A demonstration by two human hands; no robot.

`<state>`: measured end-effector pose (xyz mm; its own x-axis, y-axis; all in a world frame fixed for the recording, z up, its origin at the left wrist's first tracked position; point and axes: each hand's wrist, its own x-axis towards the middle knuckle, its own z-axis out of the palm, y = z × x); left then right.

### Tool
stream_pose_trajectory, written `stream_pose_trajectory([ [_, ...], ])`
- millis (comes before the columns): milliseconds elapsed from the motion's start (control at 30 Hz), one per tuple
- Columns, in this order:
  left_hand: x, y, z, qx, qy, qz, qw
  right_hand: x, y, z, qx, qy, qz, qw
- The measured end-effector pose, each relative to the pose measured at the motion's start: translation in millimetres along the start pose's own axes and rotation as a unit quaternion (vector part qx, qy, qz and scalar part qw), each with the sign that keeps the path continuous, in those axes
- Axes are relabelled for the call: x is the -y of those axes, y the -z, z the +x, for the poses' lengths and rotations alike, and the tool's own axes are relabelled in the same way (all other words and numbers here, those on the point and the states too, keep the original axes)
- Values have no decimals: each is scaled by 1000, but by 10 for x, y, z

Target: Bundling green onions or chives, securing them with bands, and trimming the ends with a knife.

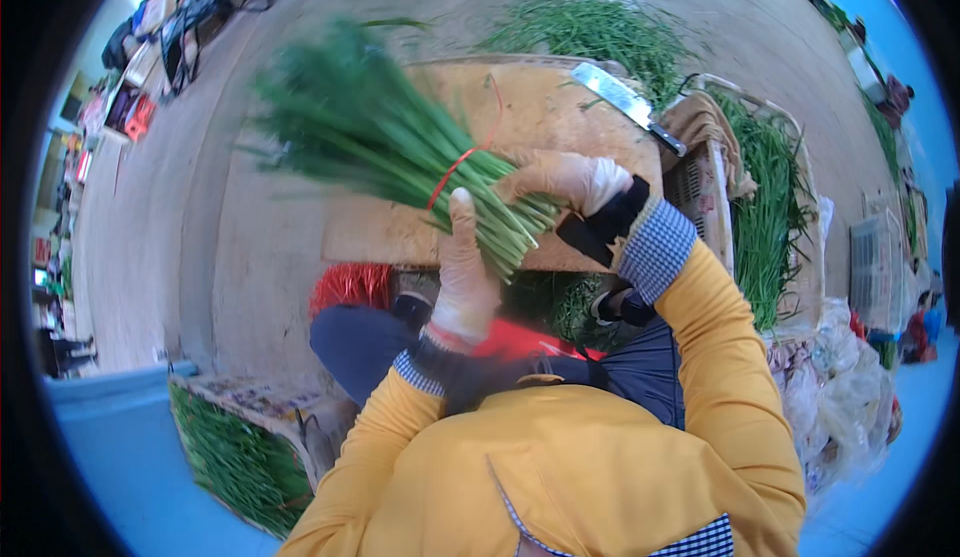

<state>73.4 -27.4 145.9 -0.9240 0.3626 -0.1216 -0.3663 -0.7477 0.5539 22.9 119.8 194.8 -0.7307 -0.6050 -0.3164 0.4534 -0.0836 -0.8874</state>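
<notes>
A thick bunch of green chives (340, 127) is held over a wooden board (580, 182), its leafy ends blurred and pointing to the far left. Around its stems runs a red tie (455, 172), with a loose end sticking up. My left hand (466, 277), in a pale thin glove, grips the bunch from the near side, thumb up by the tie. My right hand (565, 179), gloved and with a black wrist band, closes on the stems near their cut ends. A cleaver (625, 102) with a black handle lies at the board's far right corner.
Loose chives (600, 37) lie heaped on the floor beyond the board. On the right stands a crate (815, 257) full of chives, a brown cloth over its edge. Another crate (270, 397) sits at lower left. Red ties (350, 287) hang by my knee; plastic bags (840, 387) lie at right.
</notes>
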Motion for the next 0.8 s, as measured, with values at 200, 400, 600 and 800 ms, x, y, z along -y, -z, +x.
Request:
stream_pose_trajectory([
  [200, 432, 296, 218, -138, 144, 66, 978, -119, 998, -249, -112, -54, -162, 979],
  [400, 449, 403, 16, 133, 137, 505, 842, -419, 2245, -772, -514, -113, -560, 640],
  [600, 225, -53, 474, 166, -133, 921, 326, -860, 2756, -670, -598, -158, -452, 643],
  [800, 430, 322, 1050, 180, -105, 956, 207, -853, 3250, -551, -452, -291, -641, 548],
])
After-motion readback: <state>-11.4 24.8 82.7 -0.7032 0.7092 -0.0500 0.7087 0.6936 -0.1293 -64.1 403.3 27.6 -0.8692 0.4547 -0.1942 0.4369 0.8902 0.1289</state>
